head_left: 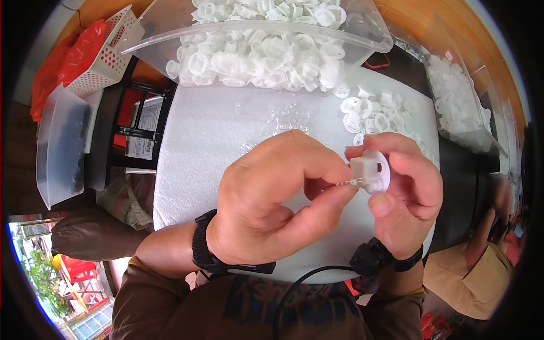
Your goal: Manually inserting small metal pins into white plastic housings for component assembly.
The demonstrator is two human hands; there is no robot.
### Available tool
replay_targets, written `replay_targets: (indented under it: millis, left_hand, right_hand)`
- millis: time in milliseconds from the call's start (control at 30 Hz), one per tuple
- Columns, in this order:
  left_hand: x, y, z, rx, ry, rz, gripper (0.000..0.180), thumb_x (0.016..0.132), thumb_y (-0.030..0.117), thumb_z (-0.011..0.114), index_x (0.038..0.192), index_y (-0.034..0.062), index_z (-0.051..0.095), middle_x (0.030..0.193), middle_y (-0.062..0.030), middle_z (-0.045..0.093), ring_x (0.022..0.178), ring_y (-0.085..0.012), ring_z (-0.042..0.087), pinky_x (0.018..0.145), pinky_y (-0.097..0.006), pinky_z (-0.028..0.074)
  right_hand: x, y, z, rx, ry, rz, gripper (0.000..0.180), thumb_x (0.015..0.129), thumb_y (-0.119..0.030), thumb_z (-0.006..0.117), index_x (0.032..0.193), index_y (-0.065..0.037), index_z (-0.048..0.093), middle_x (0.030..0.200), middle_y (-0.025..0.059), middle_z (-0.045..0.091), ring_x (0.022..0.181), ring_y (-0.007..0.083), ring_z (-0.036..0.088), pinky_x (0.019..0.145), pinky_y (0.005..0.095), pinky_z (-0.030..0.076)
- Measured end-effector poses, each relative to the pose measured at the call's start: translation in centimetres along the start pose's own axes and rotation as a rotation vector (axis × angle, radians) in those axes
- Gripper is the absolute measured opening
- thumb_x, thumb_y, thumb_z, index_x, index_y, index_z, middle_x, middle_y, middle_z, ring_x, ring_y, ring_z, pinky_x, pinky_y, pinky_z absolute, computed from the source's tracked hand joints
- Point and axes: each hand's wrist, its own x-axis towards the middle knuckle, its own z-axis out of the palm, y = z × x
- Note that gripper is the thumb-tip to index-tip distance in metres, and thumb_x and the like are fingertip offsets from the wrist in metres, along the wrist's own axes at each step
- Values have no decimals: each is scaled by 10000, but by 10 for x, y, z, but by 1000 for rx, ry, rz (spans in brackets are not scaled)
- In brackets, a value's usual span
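My right hand (416, 187) holds a small white plastic part (367, 171), a boxy body on a round flange with a dark slot, between thumb and fingers. From the left, my left hand (277, 198) pinches a tiny piece with thin, wire-like legs (347, 182) between thumb and index finger. The legs' ends reach the side of the white part; whether they go into it I cannot tell. Beyond my hands, small clear pieces (289, 120) lie scattered on the white foam sheet (192, 147). More white plastic parts (379, 113) are heaped to their right.
A large clear bin (362, 42) full of white parts stands at the far edge. Another clear bin (462, 105) holds white pieces at right. To the left are a white perforated basket (110, 59) and a translucent tub (62, 147). A black cable (306, 276) crosses near my body.
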Motion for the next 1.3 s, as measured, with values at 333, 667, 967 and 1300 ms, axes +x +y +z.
replay_targets:
  millis: [333,667,967,1300]
  left_hand:
    - [0,1,-2,9,-11,-16,232,697,-78,613,899,1,532,826,-95,556,728,-160,528,651,-255,399]
    - [-1,3,-2,29,-9,-37,230,686,-76,627,889,-4,546,819,-97,570,714,-160,541,633,-250,405]
    - [1,4,0,-9,31,-73,200,664,-74,643,842,-15,576,768,-94,588,663,-149,548,593,-243,407]
    - [4,0,0,47,26,19,192,630,-73,658,799,-4,597,700,-70,599,591,-147,553,526,-244,403]
  right_hand:
    - [-1,1,0,4,63,16,385,786,-153,628,1136,-58,497,1146,209,461,995,324,539,747,372,521]
    - [0,0,-7,-135,-21,-71,376,794,-145,620,1135,-77,478,1152,200,447,1013,336,527,763,366,513]
    - [1,-5,4,-154,78,-163,296,727,45,596,1016,24,533,1117,228,459,999,332,541,834,391,470]
    - [0,-6,2,-176,80,-72,297,732,46,588,1021,21,527,1113,215,460,1018,283,510,852,452,470]
